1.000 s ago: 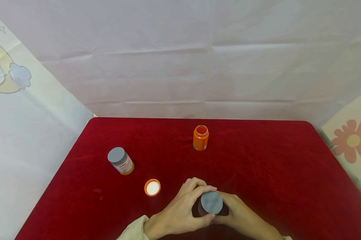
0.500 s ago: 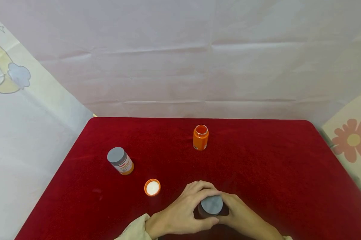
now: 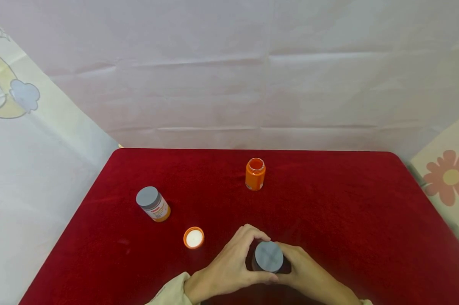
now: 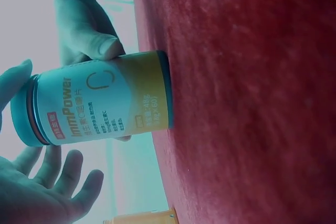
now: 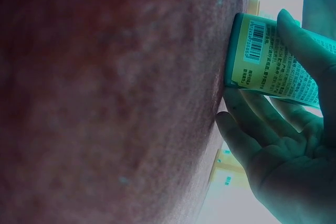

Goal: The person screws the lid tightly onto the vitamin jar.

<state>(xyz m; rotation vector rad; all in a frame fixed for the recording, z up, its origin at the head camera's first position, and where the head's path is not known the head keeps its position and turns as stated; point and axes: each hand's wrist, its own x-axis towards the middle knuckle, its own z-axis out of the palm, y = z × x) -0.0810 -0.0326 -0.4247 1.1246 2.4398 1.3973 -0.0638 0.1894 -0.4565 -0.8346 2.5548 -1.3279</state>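
A vitamin bottle (image 4: 100, 98) with a grey lid (image 3: 269, 256) and a white and yellow label stands upright on the red cloth near the front of the table. Its barcode side faces the right wrist camera. My right hand (image 3: 309, 271) grips the body low down, thumb on one side and fingers on the other. Around the lid curve the thumb and fingers of my left hand (image 3: 229, 267), with thumb and index fingertips at its rim. Some of the left fingers hang below the lid's edge in the left wrist view.
An orange bottle (image 3: 255, 177) without a cap stands farther back. Left of my left hand an orange cap (image 3: 193, 238) lies with its white inside up. Another grey-lidded bottle (image 3: 153, 204) stands at the left. Pale sheets (image 3: 229, 84) hang behind the red table (image 3: 347, 203).
My left thumb and index finger slid right around the lid, then the index finger drew back left. My right hand and the bottle stay nearly in place.
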